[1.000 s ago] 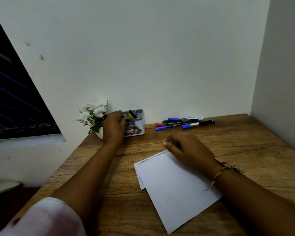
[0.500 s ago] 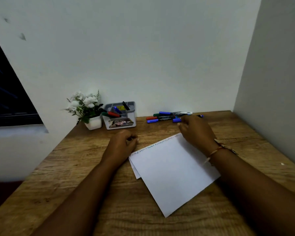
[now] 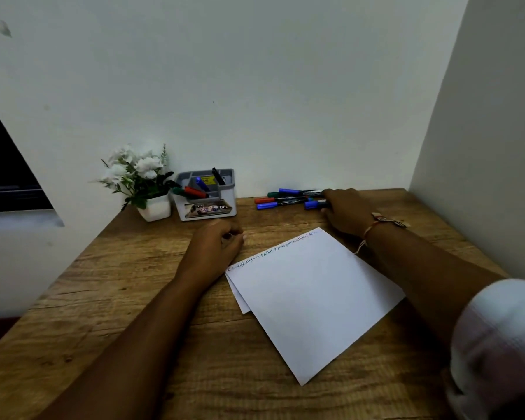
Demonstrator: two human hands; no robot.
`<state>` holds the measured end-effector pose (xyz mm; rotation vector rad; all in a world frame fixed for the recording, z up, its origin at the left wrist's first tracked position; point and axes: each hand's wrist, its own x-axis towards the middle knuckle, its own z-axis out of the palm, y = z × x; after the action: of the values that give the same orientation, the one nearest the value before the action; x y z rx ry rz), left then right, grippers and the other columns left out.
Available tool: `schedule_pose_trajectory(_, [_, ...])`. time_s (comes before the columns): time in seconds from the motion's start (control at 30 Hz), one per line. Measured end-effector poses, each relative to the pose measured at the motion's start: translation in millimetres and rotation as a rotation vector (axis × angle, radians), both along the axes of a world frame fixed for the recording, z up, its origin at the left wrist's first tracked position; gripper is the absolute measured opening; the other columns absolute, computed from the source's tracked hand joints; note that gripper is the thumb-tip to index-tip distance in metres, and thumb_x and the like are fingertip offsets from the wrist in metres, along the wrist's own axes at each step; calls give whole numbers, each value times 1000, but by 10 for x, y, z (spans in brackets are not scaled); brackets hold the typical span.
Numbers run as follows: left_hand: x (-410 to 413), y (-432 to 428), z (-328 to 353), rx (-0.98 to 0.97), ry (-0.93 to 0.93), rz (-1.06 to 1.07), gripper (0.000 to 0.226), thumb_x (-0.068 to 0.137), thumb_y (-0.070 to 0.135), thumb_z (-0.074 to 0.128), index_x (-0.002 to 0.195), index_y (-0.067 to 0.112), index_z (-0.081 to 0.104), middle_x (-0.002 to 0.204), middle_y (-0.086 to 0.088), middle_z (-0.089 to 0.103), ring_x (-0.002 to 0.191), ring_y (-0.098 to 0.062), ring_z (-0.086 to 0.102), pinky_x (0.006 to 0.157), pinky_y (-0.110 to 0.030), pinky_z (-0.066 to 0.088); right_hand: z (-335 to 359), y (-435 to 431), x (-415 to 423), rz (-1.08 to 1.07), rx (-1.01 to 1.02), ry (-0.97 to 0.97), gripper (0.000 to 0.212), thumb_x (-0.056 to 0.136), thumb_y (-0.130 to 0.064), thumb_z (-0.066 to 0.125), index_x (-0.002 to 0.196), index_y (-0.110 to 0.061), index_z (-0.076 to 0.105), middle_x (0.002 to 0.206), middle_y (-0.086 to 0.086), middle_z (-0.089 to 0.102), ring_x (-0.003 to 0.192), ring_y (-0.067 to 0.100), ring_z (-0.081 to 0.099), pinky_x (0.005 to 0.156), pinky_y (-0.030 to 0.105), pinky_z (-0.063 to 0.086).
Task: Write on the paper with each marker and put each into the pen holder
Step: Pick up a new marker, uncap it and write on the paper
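L hand rests on worktop just left of paper, fingers loosely curled, holding nothing. R hand is stretched to the far side, fingers curled round end of blue marker. Loose markers by wall: 5 incl. that 1 (3 blue, 1 green, 1 red). 4 more in pen holder. Paper: 2 sheets, 1 written line. 1 flower pot.
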<state>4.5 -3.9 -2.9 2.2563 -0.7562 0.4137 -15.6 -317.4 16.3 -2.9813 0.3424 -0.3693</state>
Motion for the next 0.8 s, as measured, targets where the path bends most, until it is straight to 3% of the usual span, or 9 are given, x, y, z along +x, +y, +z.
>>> schedule_pose_trajectory(0.2, [-29,-22,17,-3,32,-5,18,90,29,69,105,19,72,97,8,65,88,-2,58,74,-19,45,-76,-60,24,-45,-117,22,35,101,-40,54,130,-24,64,140,8,50,125,35,44,101,40,39])
schedule_pose_trajectory(0.4, [-23,-29,22,-13,63,-21,19,90,28,69,107,19,72,100,7,66,90,-4,59,74,-17,44,-2,-15,-89,-1,-105,2,29,98,-40,61,121,-25,72,132,6,58,121,33,49,97,39,42])
schedule_pose_trajectory(0.5, [-43,-33,37,-27,71,-30,16,90,30,69,103,21,72,98,9,66,89,-3,59,71,-16,44,152,125,-169,49,-29,-40,26,99,-31,61,114,-14,73,118,11,63,109,32,58,82,35,44])
schedule_pose_trajectory(0.57, [-64,-44,54,-52,78,-35,13,91,33,66,100,25,71,96,12,65,87,1,58,69,-15,42,300,316,-246,84,55,-97,24,100,-27,61,110,-8,71,108,14,66,100,32,61,73,33,37])
schedule_pose_trajectory(0.73, [-205,-68,143,-242,161,-135,19,94,55,49,104,44,62,95,21,67,91,10,60,67,-10,43,574,929,-643,225,199,-222,25,99,-29,62,119,-16,69,104,7,67,96,25,60,71,30,32])
schedule_pose_trajectory(0.8, [-283,-98,183,-330,182,-199,34,94,62,43,109,39,63,97,17,70,93,5,63,69,-9,44,571,1144,-798,269,210,-200,28,99,-32,62,124,-20,69,105,4,69,96,23,62,72,34,41])
